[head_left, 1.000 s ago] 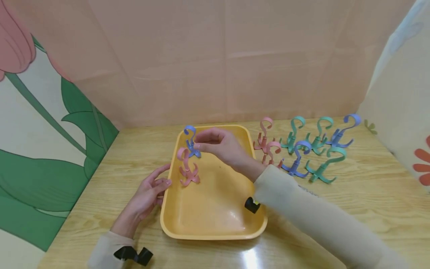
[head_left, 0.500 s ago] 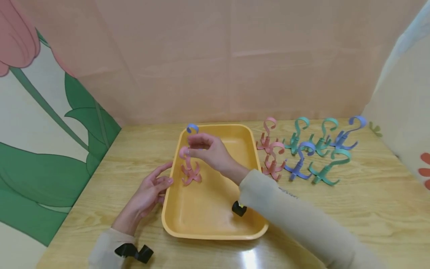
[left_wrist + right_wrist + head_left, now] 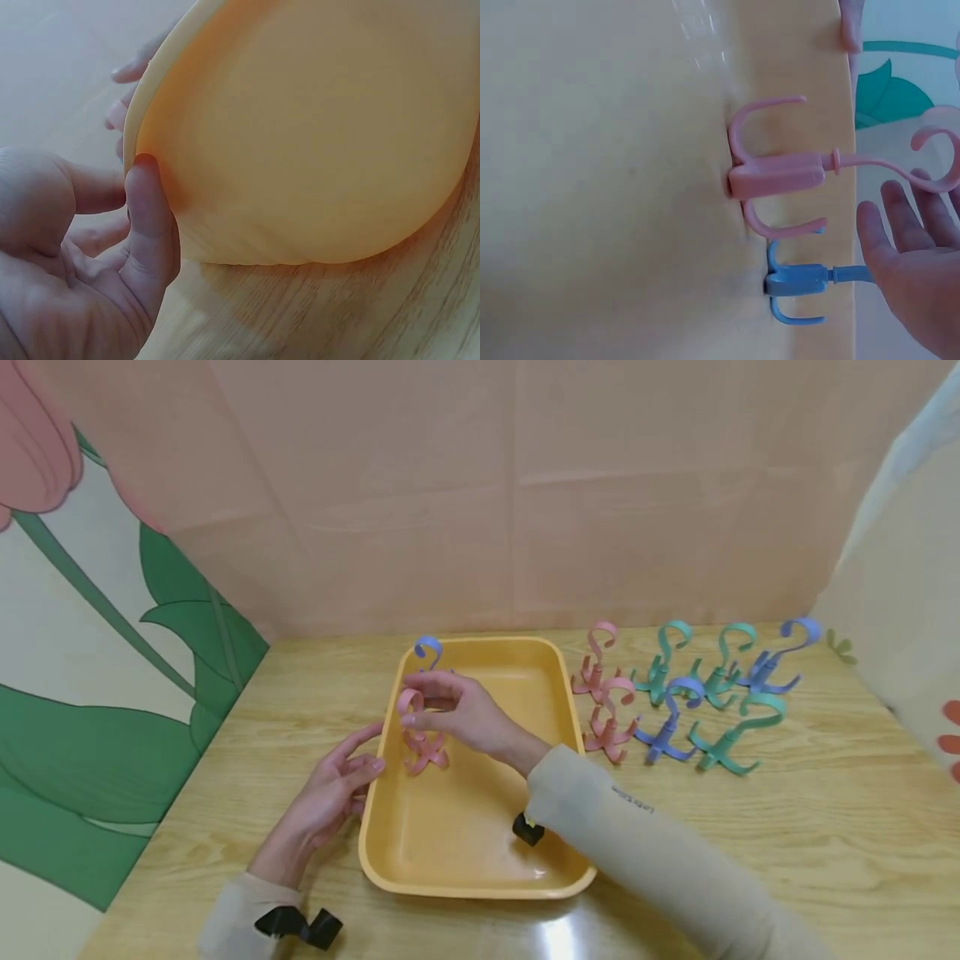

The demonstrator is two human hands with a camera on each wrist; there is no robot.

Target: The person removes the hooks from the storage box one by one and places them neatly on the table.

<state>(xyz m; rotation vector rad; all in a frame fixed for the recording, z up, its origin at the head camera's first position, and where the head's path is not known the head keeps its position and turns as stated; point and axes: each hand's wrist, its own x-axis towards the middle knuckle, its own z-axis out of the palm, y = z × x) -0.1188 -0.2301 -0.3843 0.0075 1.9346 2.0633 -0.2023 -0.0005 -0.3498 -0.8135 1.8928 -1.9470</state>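
Observation:
A yellow tray (image 3: 480,891) lies on the table. My left hand (image 3: 330,793) pinches its left rim, with the thumb inside and fingers outside, as the left wrist view (image 3: 112,255) shows. Inside, along the left wall, stand a pink rotating hook hanger (image 3: 426,753) and, behind it, a blue hook hanger (image 3: 428,646) partly hidden by my hand. My right hand (image 3: 476,714) is at the pink hanger's curled top, thumb and fingers spread on either side of it. In the right wrist view, both hangers' prongs rest on the tray floor, and my fingers are not closed on the pink curl (image 3: 936,180).
Right of the tray, several hook hangers stand on the wooden table (image 3: 787,827): pink ones (image 3: 611,731), green ones (image 3: 723,743) and blue ones (image 3: 663,735). A pink cloth backdrop (image 3: 510,510) rises behind, and a flower-patterned panel (image 3: 90,752) borders the left side.
My right hand has moved from beside the blue hanger, toward me and slightly left, to the pink hanger's top. The left hand stays on the rim. Both hangers in the tray stay put.

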